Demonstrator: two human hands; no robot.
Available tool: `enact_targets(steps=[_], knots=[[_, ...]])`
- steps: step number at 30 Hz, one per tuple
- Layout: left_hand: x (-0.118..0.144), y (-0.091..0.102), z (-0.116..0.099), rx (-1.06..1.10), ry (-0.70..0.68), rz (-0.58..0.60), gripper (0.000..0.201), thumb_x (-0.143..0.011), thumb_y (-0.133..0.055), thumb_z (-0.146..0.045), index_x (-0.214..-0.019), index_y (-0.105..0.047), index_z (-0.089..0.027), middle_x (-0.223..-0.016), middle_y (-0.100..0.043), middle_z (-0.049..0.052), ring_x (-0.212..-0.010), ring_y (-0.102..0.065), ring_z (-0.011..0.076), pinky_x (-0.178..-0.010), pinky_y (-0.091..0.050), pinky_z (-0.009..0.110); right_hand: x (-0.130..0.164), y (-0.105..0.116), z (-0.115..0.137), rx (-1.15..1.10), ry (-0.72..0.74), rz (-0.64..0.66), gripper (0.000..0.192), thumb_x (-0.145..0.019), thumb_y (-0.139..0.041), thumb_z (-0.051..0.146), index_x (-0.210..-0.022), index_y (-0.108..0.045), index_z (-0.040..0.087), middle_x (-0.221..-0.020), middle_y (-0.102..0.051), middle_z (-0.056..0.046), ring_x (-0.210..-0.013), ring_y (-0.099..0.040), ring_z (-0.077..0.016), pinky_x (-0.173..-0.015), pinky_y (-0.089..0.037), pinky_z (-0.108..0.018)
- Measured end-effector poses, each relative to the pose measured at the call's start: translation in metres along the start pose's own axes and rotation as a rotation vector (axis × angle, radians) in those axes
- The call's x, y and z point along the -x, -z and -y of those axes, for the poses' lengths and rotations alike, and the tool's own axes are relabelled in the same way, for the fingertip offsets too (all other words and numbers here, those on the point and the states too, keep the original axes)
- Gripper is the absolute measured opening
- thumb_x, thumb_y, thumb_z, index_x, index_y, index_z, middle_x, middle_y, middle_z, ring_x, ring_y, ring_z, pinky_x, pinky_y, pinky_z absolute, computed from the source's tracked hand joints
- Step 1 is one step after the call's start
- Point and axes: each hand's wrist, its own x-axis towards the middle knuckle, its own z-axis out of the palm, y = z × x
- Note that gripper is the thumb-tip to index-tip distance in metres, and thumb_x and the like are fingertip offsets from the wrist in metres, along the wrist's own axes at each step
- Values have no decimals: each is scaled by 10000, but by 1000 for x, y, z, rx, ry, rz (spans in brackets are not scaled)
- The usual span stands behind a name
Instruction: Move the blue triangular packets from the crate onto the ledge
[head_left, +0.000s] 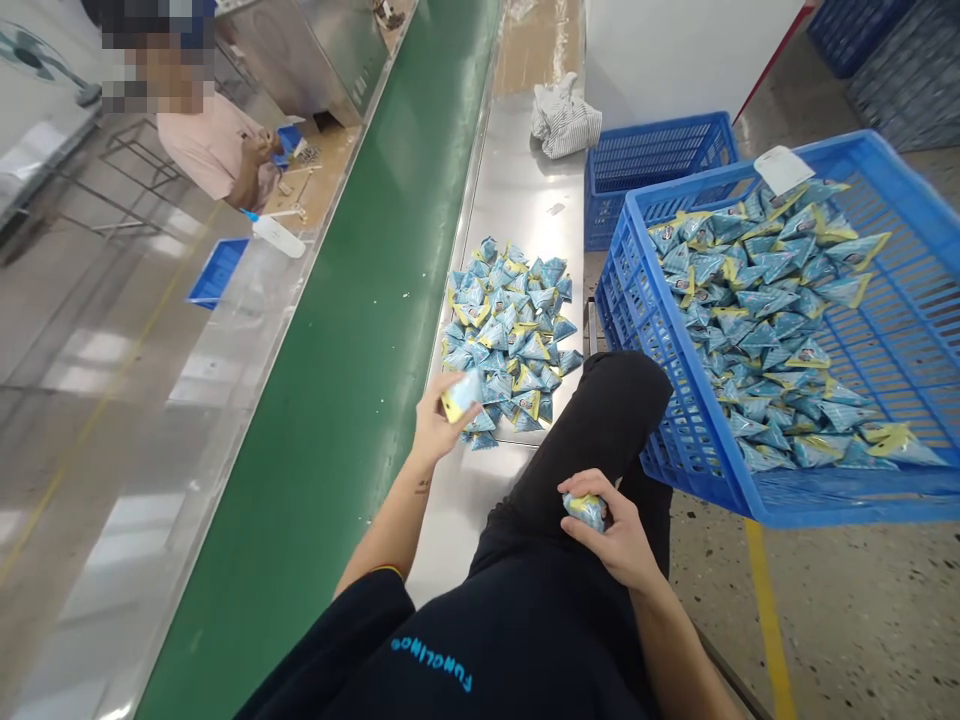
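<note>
My left hand [436,420] is closed around a blue and yellow packet [463,394], slightly blurred, at the near left edge of a pile of similar packets [510,330]. The pile lies on the metal tabletop [517,190] beside the green conveyor belt. Over my right thigh, my right hand [616,530] grips another blue and yellow packet [586,510], partly covered by the fingers. The packets are small, shiny and pyramid-shaped.
On my right stands a blue plastic crate [697,420] holding many such packets and a white card [784,170]. Behind it is another blue crate [660,150]. A striped cloth [564,118] lies on the tabletop. Across the green conveyor belt [367,290] sits a person [202,145].
</note>
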Motion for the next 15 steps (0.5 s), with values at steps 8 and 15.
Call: enact_targets(steps=[8,15], knots=[[-41,23,66,-214,-14,-59,544,-714,-896,-557,-1093,-714,-212,-1228,-659,103,-1191,-642,262,-1071,-523,430,1,2,-1,42,-52,25,189,-940,-802,421,-992,-730,255,-998,-713,-85,-943,-699,-267,-820,-599,-394],[-138,-7,122,-293,247,-35,476,-681,-921,-565,-882,-700,-194,-866,-696,67,-1011,-643,285,-1133,-416,581,0,2,-2,77,-60,9,186,-934,-806,423,-990,-739,258,-996,-701,-79,-922,-695,-259,-814,-592,-381]])
